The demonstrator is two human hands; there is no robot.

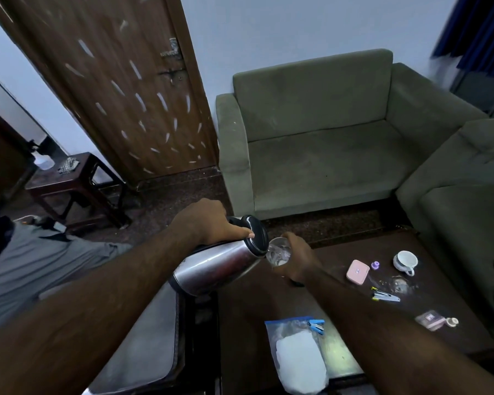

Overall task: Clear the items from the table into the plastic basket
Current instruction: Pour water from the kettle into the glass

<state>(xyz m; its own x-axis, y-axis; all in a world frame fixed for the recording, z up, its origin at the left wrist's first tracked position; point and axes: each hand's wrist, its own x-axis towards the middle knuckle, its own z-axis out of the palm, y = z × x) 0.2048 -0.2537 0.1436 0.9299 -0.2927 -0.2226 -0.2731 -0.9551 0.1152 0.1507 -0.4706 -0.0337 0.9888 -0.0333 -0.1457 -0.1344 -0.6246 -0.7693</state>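
My left hand (208, 220) grips the black handle of a steel kettle (211, 266), tilted with its black lid end toward a clear glass (280, 253). My right hand (300, 260) holds that glass against the kettle's spout, above the dark wooden table (268, 295). On the table lie a pink case (357, 271), a small purple cap (375, 265), a white cup (406, 261) tipped on its side, a stapler-like tool (384, 296), a small pink box (429, 319) and a zip bag (297, 354) with white contents and a blue clip (316, 325). No plastic basket is in view.
A green sofa (325, 143) stands behind the table and another green seat (462, 195) at the right. A small dark side table (74, 183) with a bottle stands at the left by a wooden door (111, 81). A grey cushion (143, 337) lies left of the table.
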